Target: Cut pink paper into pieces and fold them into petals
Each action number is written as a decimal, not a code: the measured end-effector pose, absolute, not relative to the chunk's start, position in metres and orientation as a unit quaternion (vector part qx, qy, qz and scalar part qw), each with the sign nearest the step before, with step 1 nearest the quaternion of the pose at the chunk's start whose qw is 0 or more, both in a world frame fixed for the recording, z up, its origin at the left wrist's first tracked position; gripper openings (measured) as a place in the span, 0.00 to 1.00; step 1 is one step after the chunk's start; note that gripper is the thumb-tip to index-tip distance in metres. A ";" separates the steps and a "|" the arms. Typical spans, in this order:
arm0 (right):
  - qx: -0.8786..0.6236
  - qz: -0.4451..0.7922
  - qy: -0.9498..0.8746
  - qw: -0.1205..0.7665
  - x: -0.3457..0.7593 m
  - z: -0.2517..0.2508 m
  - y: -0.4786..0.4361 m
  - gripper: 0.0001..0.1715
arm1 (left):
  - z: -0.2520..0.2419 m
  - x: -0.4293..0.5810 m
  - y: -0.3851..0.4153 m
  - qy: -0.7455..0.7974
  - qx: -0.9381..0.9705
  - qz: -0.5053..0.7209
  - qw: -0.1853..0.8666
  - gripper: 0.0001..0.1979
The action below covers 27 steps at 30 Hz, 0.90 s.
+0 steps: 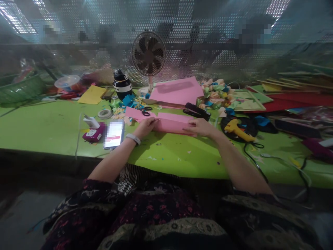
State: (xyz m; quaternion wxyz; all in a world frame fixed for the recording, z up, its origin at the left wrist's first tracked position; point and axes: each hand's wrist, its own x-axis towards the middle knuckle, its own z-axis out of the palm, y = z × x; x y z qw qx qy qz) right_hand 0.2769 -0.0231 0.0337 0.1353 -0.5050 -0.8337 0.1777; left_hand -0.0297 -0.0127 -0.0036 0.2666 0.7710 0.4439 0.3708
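Note:
A folded strip of pink paper (173, 124) is stretched between my two hands, just above the green table (166, 152). My left hand (146, 127) pinches its left end, and a pale band circles that wrist. At the right end, my right hand (201, 127) grips the strip with the fingers on top. Another pink paper piece (134, 114) lies beyond my left hand, with dark-handled scissors (146, 111) on it. A black stapler (197, 111) rests just past my right hand. Behind it all sits a large pink sheet (179, 92).
A phone (113, 133), a purple box with a white plug (94, 132) and a tape roll (104, 114) lie left. A yellow glue gun (238, 130) with a black cord is at right. Farther back stand a dark bottle (122, 85), a fan (148, 53) and paper flowers (217, 92).

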 end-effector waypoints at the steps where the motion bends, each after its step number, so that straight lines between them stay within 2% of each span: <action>1: -0.505 0.181 -0.833 0.134 0.276 0.034 -0.024 0.29 | -0.003 -0.030 -0.013 0.450 0.769 0.370 0.264 0.18; 9: -0.533 0.189 -0.813 0.138 0.273 0.033 -0.025 0.31 | -0.009 -0.030 -0.016 0.494 0.769 0.349 0.208 0.21; 13: -0.539 0.194 -0.809 0.133 0.271 0.032 -0.024 0.27 | -0.006 -0.029 -0.020 0.548 0.771 0.295 0.134 0.12; 16: -0.540 0.202 -0.806 0.136 0.270 0.031 -0.024 0.25 | 0.002 -0.023 -0.029 0.512 0.814 0.273 0.022 0.20; 18: -0.536 0.208 -0.806 0.140 0.270 0.031 -0.024 0.24 | 0.004 -0.015 -0.037 0.449 0.865 0.224 -0.011 0.22; 21: -0.544 0.209 -0.801 0.134 0.271 0.030 -0.023 0.24 | -0.002 -0.002 -0.050 0.369 0.919 0.140 0.007 0.31; 24: -0.557 0.208 -0.796 0.112 0.271 0.031 -0.020 0.24 | -0.015 0.005 -0.057 0.351 0.928 0.117 0.031 0.41; 27: -0.562 0.191 -0.801 0.081 0.270 0.033 -0.016 0.22 | -0.024 0.005 -0.056 0.358 0.927 0.102 0.046 0.44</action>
